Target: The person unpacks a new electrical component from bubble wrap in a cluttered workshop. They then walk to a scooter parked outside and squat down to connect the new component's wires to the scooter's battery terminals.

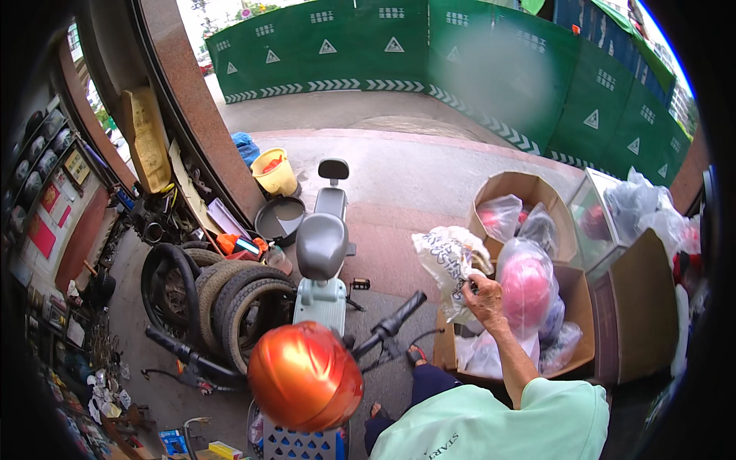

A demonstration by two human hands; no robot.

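My right hand (481, 299) reaches up from the lower right, its fingers pinched on a crumpled white plastic bag (445, 261) with dark printing. Just right of it, a bagged pink round item (527, 287) sits with other bagged items in an open cardboard box (583, 322). Behind, a second open box (558, 192) holds more bagged items. An orange helmet (305, 372) rests near the handlebar of a pale mint scooter (318, 301) with a grey seat (322, 245). My left hand is out of view.
Stacked tyres (238, 307), a black pan (280, 222) and a yellow bucket (274, 170) stand left of the scooter. A glass case (583, 234) with bags is at the right. Cluttered shelves (54, 184) line the left wall. Green hoarding (491, 84) stands beyond the paved ground (399, 184).
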